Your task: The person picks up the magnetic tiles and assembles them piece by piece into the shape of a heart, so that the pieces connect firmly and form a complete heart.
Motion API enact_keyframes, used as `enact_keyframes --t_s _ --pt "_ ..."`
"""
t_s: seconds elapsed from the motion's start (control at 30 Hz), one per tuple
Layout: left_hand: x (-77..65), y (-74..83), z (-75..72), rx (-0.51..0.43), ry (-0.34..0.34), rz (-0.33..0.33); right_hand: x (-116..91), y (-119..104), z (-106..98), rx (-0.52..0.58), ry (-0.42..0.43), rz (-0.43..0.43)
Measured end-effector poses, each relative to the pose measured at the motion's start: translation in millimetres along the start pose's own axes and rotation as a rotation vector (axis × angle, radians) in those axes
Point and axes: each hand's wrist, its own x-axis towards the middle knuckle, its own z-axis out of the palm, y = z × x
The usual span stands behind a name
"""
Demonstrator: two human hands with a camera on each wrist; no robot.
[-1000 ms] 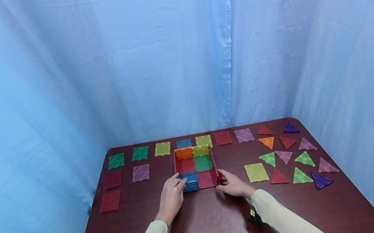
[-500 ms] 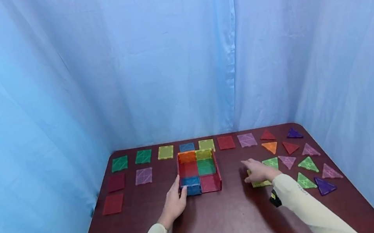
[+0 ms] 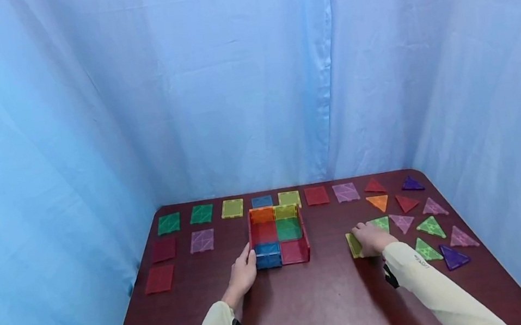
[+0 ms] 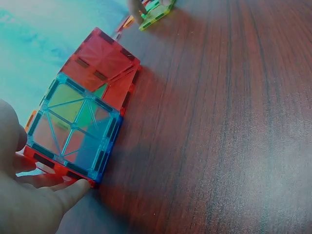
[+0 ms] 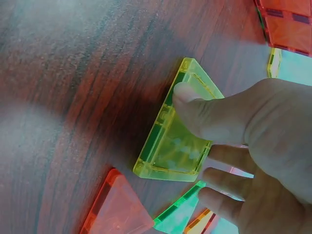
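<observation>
An open-topped box of clear magnetic tiles [image 3: 294, 252] stands mid-table, with red side walls, an orange and yellow back, and a blue tile [image 4: 73, 124] upright at its front left. My left hand [image 3: 243, 274] rests against the box's left red wall, fingers along it and thumb [image 4: 75, 192] at the front corner. To the right of the box, my right hand [image 3: 370, 238] holds a yellow square magnetic tile [image 5: 180, 146]. Its thumb [image 5: 187, 95] presses the near edge while the fingers reach the opposite side, partly covering the tile in the head view.
Loose square tiles, such as a green one [image 3: 201, 214] and a red one [image 3: 159, 279], lie along the back and left of the table. Several triangle tiles, including a purple one [image 3: 454, 256], spread over the right side. Blue curtains [image 3: 230, 78] surround the table.
My right hand has left the box's right wall, moved right and taken hold of the yellow square tile. My left hand has shifted from the blue front tile to the box's left side.
</observation>
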Motion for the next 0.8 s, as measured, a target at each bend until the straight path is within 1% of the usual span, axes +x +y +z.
enact_keyframes --t_s 0.1,0.27,0.33,0.43,0.53,0.67,0.73,0.8 --pt "0.3 -0.9 0.3 -0.005 0.008 -0.014 1 0 1 -0.008 0.012 -0.006" --pt "-0.1 -0.2 0.2 -0.032 0.010 -0.030 2 -4 2 0.043 0.061 -0.020" --pt "-0.3 0.9 0.2 -0.043 0.019 -0.033 2 -6 1 0.100 0.077 -0.046" --pt "-0.2 2.0 0.9 -0.054 0.019 -0.045 2 -11 -6 0.228 0.097 -0.088" --pt "0.2 2.3 1.8 -0.067 0.028 -0.058 2 -19 -18 0.317 0.166 -0.153" --pt "0.5 0.4 2.8 -0.076 0.041 -0.080 -3 -37 -44 0.318 0.310 -0.234" --pt "0.6 -1.2 3.5 -0.075 0.041 -0.088 -6 -49 -57 0.327 0.355 -0.271" --pt "0.6 -2.3 4.3 -0.085 0.036 -0.088 -8 -63 -68 0.330 0.379 -0.310"
